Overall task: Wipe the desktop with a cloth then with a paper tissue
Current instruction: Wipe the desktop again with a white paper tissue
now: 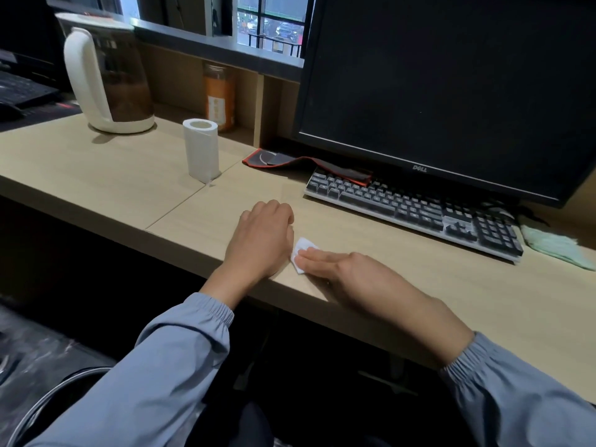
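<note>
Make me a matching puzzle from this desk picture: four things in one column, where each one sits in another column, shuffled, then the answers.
Things:
1. paper roll
2. green cloth
3. paper tissue
4. kettle

Places:
a. under the fingers of the right hand
b. upright by the seam in the desk
c. beside the right end of the keyboard
d. back left of the desk

Pairs: 1-b, 2-c, 3-a, 4-d.
</note>
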Motion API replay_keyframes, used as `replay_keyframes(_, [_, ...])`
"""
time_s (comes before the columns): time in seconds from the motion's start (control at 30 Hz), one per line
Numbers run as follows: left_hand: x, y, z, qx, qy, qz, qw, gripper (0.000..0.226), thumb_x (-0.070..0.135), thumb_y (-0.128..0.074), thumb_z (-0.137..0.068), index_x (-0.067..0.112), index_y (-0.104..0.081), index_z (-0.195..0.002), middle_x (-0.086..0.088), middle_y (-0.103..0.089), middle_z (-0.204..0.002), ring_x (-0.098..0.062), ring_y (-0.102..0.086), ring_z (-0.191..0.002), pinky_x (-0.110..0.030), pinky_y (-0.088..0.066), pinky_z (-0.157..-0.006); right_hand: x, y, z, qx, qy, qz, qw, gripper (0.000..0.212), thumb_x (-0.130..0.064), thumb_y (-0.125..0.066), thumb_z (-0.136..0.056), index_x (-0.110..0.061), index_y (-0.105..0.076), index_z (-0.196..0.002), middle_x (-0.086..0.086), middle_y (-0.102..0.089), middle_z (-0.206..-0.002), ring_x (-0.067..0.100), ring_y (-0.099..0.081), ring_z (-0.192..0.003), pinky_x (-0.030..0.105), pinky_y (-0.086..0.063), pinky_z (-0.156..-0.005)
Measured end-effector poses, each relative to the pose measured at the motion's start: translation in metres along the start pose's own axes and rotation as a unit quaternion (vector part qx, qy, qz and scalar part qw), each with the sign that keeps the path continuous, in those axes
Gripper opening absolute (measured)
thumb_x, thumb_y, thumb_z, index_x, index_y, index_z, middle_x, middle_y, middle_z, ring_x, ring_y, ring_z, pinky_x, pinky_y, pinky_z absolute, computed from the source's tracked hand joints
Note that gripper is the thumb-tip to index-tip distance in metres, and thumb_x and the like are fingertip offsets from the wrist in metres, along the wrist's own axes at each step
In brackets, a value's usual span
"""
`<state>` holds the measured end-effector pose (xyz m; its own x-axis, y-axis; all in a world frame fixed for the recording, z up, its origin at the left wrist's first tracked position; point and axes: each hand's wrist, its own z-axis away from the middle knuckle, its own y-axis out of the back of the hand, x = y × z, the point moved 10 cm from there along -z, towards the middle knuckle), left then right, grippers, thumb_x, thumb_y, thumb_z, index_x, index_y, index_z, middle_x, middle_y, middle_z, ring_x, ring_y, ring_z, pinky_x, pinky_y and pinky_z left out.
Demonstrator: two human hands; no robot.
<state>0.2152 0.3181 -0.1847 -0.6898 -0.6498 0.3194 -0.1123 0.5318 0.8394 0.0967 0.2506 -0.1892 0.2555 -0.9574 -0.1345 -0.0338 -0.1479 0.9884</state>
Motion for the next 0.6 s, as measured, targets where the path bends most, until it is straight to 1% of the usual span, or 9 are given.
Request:
replay_keyframes(0.03, [0.000,0.000,0.000,0.001,-0.001,-0.001,1.000,0.019,0.021,-0.045,-0.101,0.020,-0.059,-0.114,0.002,-0.059,-0.112,-0.022,-0.050,-0.104,-0.039,-0.039,-0.093,0.009,0.002,-0.008,0.008,-0.008,0.015,1.000,0.046,-0.022,-0.051,-0.105,-0.038,-0.046,-0.148,-0.015,-0.036,-0.156,0.009,-0.046,-0.136,0.029,-0.038,-0.113])
replay_keyframes(0.07, [0.000,0.000,0.000,0.003,-0.002,0.000,1.000,0.019,0.021,-0.045,-0.101,0.020,-0.059,-0.114,0.002,-0.059,-0.113,-0.022,-0.050,-0.105,-0.038,-0.039,-0.093,0.021,0.004,-0.015,0.012,-0.025,0.026,0.999,0.043,-0.025,-0.046,-0.107,-0.038,-0.046,-0.148,-0.013,-0.037,-0.156,0.014,-0.048,-0.135,0.033,-0.039,-0.113])
replay_keyframes(0.13, [0.000,0.001,0.000,0.006,0.000,0.001,1.000,0.020,0.020,-0.045,-0.101,0.020,-0.060,-0.114,0.003,-0.060,-0.112,-0.020,-0.051,-0.104,-0.037,-0.039,-0.092,0.043,0.013,-0.030,0.017,-0.056,0.047,0.997,0.041,-0.025,-0.039,-0.109,-0.036,-0.045,-0.148,-0.008,-0.042,-0.154,0.019,-0.052,-0.132,0.034,-0.039,-0.112])
replay_keyframes(0.2, [-0.001,0.002,-0.001,0.006,0.002,0.003,1.000,0.020,0.019,-0.046,-0.100,0.021,-0.060,-0.113,0.004,-0.059,-0.111,-0.019,-0.050,-0.103,-0.036,-0.039,-0.092,0.062,0.021,-0.043,0.020,-0.085,0.071,0.994,0.039,-0.020,-0.038,-0.108,-0.031,-0.049,-0.144,0.001,-0.056,-0.143,0.027,-0.060,-0.121,0.038,-0.045,-0.101])
replay_keyframes(0.27, [-0.002,0.002,-0.001,0.005,0.003,0.007,1.000,0.019,0.019,-0.046,-0.099,0.021,-0.060,-0.111,0.004,-0.059,-0.109,-0.019,-0.050,-0.102,-0.036,-0.040,-0.092,0.078,0.025,-0.055,0.016,-0.114,0.089,0.989,0.041,-0.014,-0.038,-0.106,-0.027,-0.049,-0.144,0.007,-0.060,-0.135,0.031,-0.061,-0.113,0.036,-0.045,-0.091])
replay_keyframes(0.33, [-0.001,0.003,0.000,0.004,0.001,0.008,1.000,0.018,0.020,-0.046,-0.099,0.021,-0.060,-0.111,0.004,-0.059,-0.108,-0.019,-0.050,-0.101,-0.037,-0.041,-0.092,0.089,0.024,-0.063,0.007,-0.141,0.107,0.984,0.048,-0.012,-0.037,-0.106,-0.030,-0.044,-0.149,0.008,-0.058,-0.139,0.033,-0.060,-0.114,0.036,-0.044,-0.092])
replay_keyframes(0.4, [0.000,0.002,0.000,0.001,0.000,0.005,1.000,0.018,0.020,-0.046,-0.099,0.021,-0.059,-0.110,0.005,-0.058,-0.108,-0.019,-0.050,-0.101,-0.037,-0.042,-0.091,0.097,0.024,-0.066,0.014,-0.151,0.105,0.983,0.050,-0.012,-0.037,-0.105,-0.035,-0.043,-0.149,0.010,-0.061,-0.136,0.032,-0.063,-0.109,0.036,-0.047,-0.090])
replay_keyframes(0.5, [-0.001,0.002,0.000,0.002,-0.003,0.004,1.000,0.017,0.020,-0.047,-0.099,0.021,-0.059,-0.110,0.005,-0.058,-0.107,-0.018,-0.050,-0.101,-0.037,-0.041,-0.091,0.110,0.023,-0.058,0.009,-0.167,0.083,0.982,0.048,-0.018,-0.035,-0.107,-0.041,-0.045,-0.147,0.012,-0.063,-0.130,0.032,-0.065,-0.105,0.036,-0.047,-0.087])
replay_keyframes(0.6, [-0.001,0.001,0.000,0.005,-0.008,-0.001,1.000,0.016,0.020,-0.047,-0.098,0.021,-0.059,-0.109,0.005,-0.057,-0.106,-0.019,-0.050,-0.100,-0.037,-0.041,-0.091,0.127,0.027,-0.043,0.000,-0.191,0.061,0.980,0.047,-0.017,-0.035,-0.108,-0.042,-0.048,-0.145,0.011,-0.060,-0.136,0.032,-0.063,-0.110,0.034,-0.047,-0.090])
